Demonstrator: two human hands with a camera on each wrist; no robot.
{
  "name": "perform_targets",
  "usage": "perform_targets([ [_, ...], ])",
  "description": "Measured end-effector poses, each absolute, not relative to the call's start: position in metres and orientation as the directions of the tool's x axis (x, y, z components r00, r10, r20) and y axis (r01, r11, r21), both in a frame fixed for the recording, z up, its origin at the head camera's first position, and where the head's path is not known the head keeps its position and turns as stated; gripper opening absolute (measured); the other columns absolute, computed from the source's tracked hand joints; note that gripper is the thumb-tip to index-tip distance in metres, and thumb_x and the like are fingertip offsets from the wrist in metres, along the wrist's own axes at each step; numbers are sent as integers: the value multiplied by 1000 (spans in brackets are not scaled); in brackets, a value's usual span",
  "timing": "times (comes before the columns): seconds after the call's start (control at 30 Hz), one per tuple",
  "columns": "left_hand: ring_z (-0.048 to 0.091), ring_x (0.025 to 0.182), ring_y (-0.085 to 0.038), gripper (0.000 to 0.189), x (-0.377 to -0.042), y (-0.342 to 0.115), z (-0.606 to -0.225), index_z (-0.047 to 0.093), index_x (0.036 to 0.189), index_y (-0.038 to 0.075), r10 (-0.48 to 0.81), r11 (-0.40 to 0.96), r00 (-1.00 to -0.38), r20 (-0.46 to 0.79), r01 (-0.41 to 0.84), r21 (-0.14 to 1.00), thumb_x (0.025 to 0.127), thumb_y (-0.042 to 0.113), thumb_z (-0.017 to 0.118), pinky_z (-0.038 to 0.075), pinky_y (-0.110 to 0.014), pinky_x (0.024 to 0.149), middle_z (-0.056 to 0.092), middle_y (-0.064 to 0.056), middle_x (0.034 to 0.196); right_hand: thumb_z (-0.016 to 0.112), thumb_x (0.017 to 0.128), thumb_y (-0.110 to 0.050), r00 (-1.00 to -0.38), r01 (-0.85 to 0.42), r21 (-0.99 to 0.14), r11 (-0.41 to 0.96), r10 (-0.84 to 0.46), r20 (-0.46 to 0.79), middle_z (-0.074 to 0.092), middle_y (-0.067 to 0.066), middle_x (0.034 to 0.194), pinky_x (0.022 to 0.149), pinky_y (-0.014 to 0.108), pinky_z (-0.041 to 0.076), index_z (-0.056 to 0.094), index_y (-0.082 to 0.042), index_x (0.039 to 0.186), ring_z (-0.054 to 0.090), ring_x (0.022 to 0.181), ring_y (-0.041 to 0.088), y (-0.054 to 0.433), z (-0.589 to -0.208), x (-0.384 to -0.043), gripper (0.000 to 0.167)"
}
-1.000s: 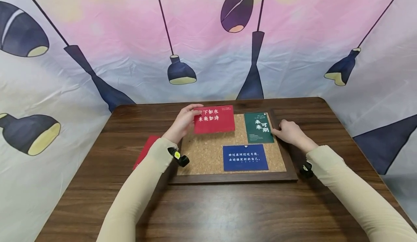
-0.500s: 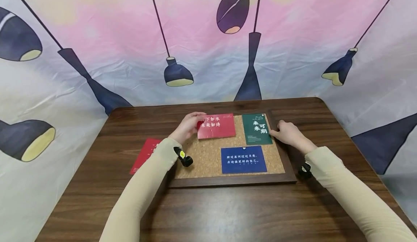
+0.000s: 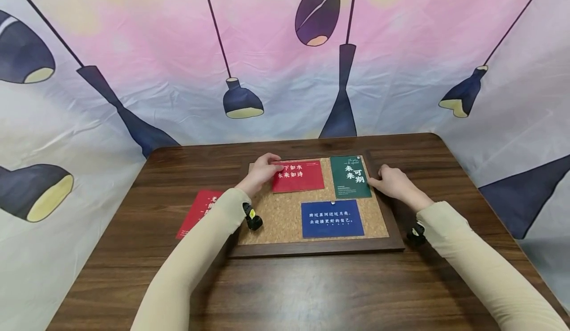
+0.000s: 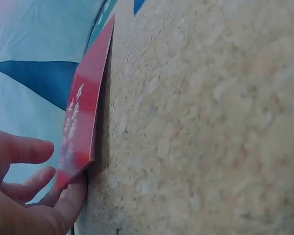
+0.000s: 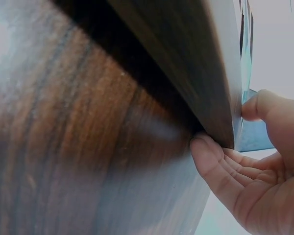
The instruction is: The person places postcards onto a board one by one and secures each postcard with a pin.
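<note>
Lowered, the red card (image 3: 307,180) now nearly meets the cork board (image 3: 278,217), pinched by my left hand (image 3: 261,172), while my right hand (image 3: 392,181) grips the frame (image 3: 318,247).

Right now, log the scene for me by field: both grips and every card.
left grip: holds left end of upper red card
right grip: holds right edge of corkboard
upper red card: near edge slightly off corkboard, no pin visible
green card: pin at top-right corner
blue card: pin at top edge
lower red card: on table left of corkboard, partly behind left sleeve
</note>
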State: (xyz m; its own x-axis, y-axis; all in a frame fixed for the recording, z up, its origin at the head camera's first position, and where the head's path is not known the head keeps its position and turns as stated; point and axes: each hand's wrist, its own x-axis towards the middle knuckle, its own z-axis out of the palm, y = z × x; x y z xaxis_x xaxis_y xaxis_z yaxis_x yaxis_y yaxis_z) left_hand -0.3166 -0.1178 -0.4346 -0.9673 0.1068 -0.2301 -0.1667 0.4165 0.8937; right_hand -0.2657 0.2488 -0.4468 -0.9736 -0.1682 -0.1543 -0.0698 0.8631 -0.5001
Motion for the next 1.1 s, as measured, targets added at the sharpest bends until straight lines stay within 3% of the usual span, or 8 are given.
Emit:
perform_targets([
  [0.13,51,116,-32,44,-314,-120,-432,51,138,0,142,462,-971,-190,-104,881,97,7,65,49,-43,96,52,-18,132,55,104,-29,-973,-64,-522,850,-170,-158,53,13,72,55,34,40,49,12,111,48,58,20,252,-446,-263,43],
  [0.23,51,120,-32,49,-311,-124,-430,50,140,3,178,520,-969,-172,-56,852,95,8,67,49,-45,98,51,-17,136,56,104,-31,-972,-87,-537,839,-189,-137,62,27,98,68,44,50,45,18,130,62,80,33,254,-445,-261,56],
  [0.33,51,123,-32,52,-308,-128,-428,49,142,4,223,574,-960,-169,-11,819,94,11,69,46,-47,101,52,-16,137,57,104,-31,-971,-117,-546,830,-212,-115,59,34,121,84,54,51,41,18,138,61,105,43,258,-444,-261,62],
  [0.63,49,115,-29,69,-307,-132,-431,48,148,7,388,715,-905,-172,177,677,88,24,78,43,-46,96,53,-15,133,56,104,-35,-966,-130,-550,825,-230,-118,54,37,131,89,57,50,35,17,145,57,116,47,263,-450,-255,69],
  [0.87,37,140,-34,78,-304,-130,-431,41,153,7,488,782,-844,-222,310,540,88,29,77,37,-53,110,31,-18,159,55,104,-38,-967,-124,-542,831,-224,-123,49,39,137,92,60,48,33,16,148,53,121,51,263,-453,-251,73],
  [1.1,34,141,-35,79,-304,-132,-429,40,154,6,492,785,-838,-235,311,535,88,28,77,37,-53,110,28,-18,161,55,104,-41,-970,-124,-546,829,-216,-108,48,39,138,94,61,47,33,14,149,52,123,51,263,-453,-251,75],
])
